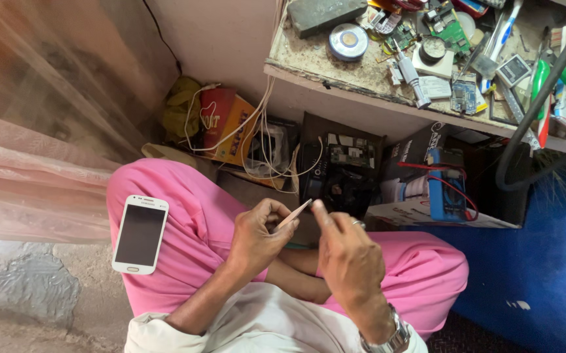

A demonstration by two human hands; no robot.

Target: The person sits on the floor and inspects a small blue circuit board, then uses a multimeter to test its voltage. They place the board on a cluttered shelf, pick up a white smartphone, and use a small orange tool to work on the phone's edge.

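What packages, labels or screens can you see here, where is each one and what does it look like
White smartphone: lies on the pink-clad knee beside the left hand; rectangular, dark blank screen.
Red and orange package: under the bench, by the wall, white cord over it.
White carton: floor under the bench, holding a blue block with red wires.
Small grey screen module: bench top, square.

Left hand (257,236) pinching, right hand (347,256) forefinger raised, wrists close.

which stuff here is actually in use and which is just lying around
In use:
left hand pinching a thin pale strip
right hand, fingertip at the strip's end

Lying about:
white smartphone on the pink-clad knee
solder reel, circuit boards on the workbench
blue battery pack below
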